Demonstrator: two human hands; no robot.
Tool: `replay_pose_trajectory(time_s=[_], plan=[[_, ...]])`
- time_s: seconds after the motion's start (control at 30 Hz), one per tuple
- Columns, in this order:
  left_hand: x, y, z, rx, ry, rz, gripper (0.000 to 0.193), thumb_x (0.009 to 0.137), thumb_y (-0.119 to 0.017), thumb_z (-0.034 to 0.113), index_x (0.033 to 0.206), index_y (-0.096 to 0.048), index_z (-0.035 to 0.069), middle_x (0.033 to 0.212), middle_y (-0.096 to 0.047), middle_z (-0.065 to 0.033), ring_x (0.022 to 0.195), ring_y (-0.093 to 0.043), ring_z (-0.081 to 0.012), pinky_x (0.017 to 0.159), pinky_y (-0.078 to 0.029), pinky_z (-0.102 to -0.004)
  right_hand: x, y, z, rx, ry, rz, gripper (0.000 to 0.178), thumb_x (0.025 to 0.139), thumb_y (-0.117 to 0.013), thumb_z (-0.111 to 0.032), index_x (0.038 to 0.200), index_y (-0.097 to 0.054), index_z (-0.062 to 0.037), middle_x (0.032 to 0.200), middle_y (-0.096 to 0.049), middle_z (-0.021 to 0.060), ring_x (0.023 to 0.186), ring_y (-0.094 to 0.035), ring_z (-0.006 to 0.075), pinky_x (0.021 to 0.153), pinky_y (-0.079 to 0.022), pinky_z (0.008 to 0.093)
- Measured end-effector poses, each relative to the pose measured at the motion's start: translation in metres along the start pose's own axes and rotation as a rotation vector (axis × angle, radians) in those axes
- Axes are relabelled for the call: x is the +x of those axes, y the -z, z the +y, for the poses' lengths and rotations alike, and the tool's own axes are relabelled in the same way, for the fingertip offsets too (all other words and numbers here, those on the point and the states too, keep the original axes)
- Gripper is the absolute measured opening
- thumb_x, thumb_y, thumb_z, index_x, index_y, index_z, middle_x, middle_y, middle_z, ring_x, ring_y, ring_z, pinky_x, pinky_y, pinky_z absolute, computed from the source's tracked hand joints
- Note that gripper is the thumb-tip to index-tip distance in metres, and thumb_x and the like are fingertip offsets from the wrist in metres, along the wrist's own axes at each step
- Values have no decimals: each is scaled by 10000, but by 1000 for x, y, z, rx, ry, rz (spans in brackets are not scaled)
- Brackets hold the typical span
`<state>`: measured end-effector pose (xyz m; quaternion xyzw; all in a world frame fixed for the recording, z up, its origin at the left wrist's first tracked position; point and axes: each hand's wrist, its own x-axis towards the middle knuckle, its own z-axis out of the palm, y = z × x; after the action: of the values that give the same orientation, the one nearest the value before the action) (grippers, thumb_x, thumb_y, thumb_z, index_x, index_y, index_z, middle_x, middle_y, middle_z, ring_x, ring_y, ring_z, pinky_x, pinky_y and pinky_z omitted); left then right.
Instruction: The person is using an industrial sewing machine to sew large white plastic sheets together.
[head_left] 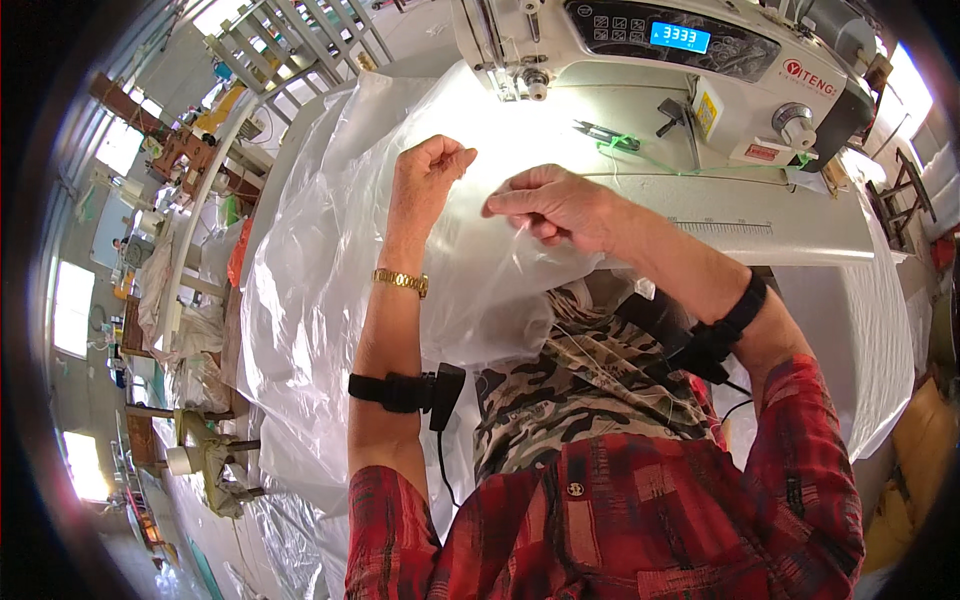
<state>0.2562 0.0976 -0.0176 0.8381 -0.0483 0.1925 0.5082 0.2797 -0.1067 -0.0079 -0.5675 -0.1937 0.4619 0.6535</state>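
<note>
Clear plastic sheeting (310, 270) spreads over the left side of the sewing table and hangs down toward my lap. My left hand (430, 180), above the sheeting, is closed in a pinch; glare hides what is between the fingertips. To its right, my right hand (555, 205) is closed with thumb and finger together, and the sheeting gathers in folds beneath it, gripped there. A small gap separates the two hands. Both are just in front of the needle area of a white sewing machine (640, 105), whose lamp brightly lights the table.
Thread snips (607, 136) with green thread lie on the machine bed at the right, near a small black tool (670, 115). A ruler scale (725, 227) runs along the table's front right. A metal rack (300, 45) stands at the back left, with cluttered benches beyond.
</note>
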Motion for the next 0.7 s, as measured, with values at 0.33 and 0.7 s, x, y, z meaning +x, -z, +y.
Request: replay_pose_trajectory(time_s=[0.33,0.7], plan=[[3,1,-9,12,23,116,211,836,-716,159,749,-620,-8,625,-543,13,588,-458,-61,556,-385,-219,-52,19,-16,-816,272,255,225,843,-681,-228,785,-639,-14,532,-488,-49,437,-407,39,420,-333,207],[5,-5,-16,-25,38,126,205,847,-702,157,755,-623,-8,638,-554,10,604,-473,-65,581,-397,-225,-82,1,29,-386,191,201,265,878,-632,-260,960,-637,-8,676,-622,27,574,-551,60,522,-442,193]])
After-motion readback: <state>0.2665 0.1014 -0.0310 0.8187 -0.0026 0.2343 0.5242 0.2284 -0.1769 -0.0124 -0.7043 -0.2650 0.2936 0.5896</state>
